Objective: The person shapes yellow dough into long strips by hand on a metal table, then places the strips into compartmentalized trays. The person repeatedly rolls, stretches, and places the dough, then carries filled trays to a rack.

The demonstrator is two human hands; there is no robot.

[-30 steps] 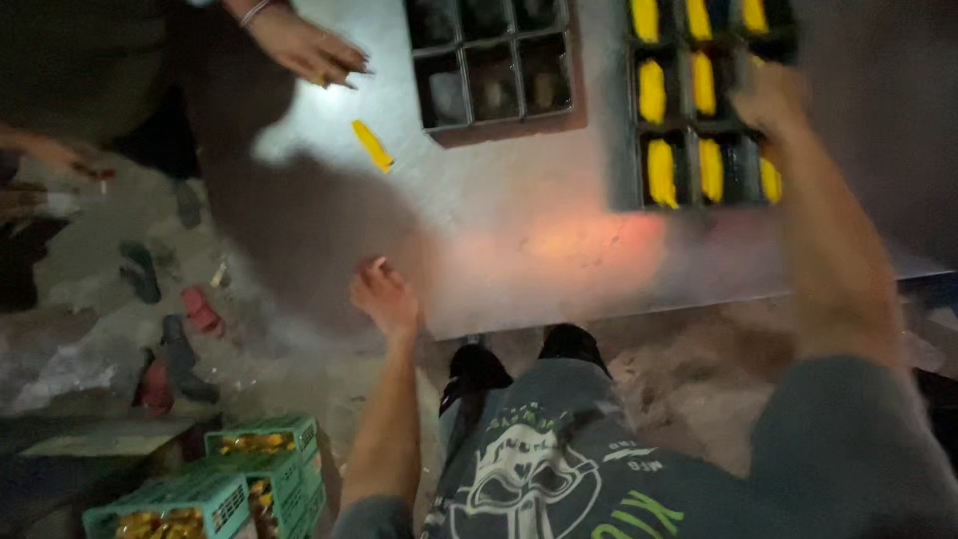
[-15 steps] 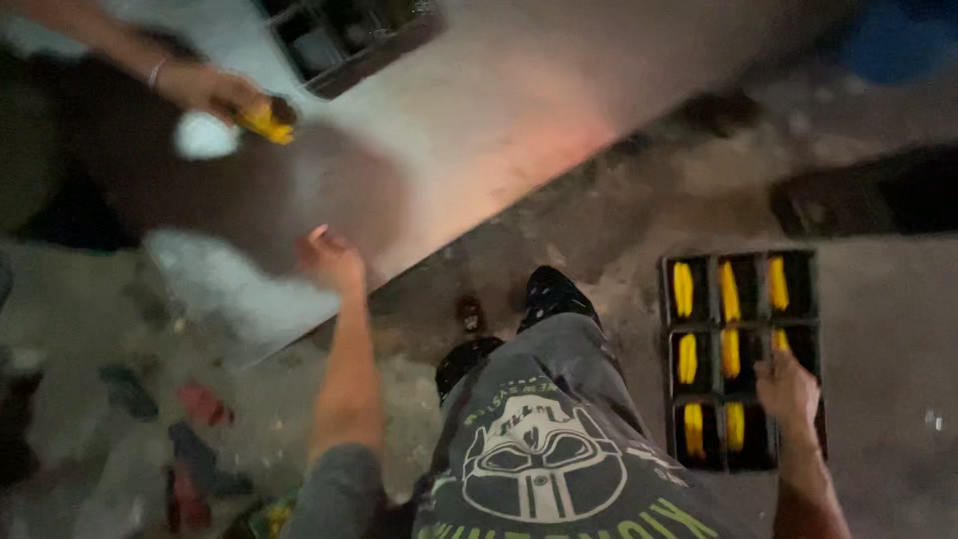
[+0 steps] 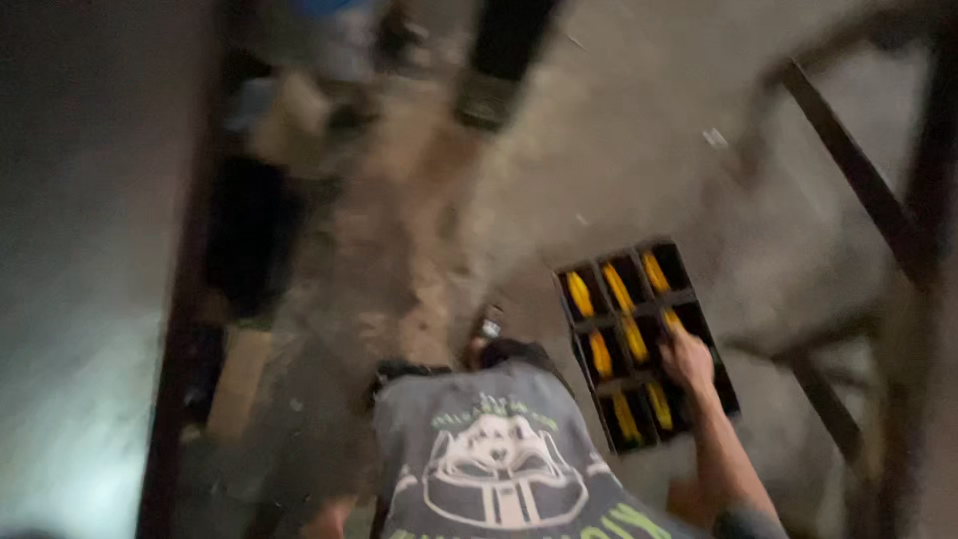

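My right hand (image 3: 687,357) grips the edge of a black compartment tray (image 3: 689,299) filled with several yellow oblong pieces (image 3: 581,293). The tray sits low over the dusty concrete floor (image 3: 619,150), to the right of my legs. My left hand is out of view; only a bit of the left arm (image 3: 324,519) shows at the bottom edge. My grey printed shirt (image 3: 499,469) fills the lower middle. The view is motion-blurred.
A grey table top (image 3: 70,329) with a dark edge (image 3: 180,299) runs along the left. A dark metal frame (image 3: 858,190) stands at the right. Another person's legs and shoe (image 3: 489,95) are at the top, with blurred items on the floor.
The tray has come off the table and down toward the floor on my right, my right hand still on it. My left hand has left the table edge and the view swung right.
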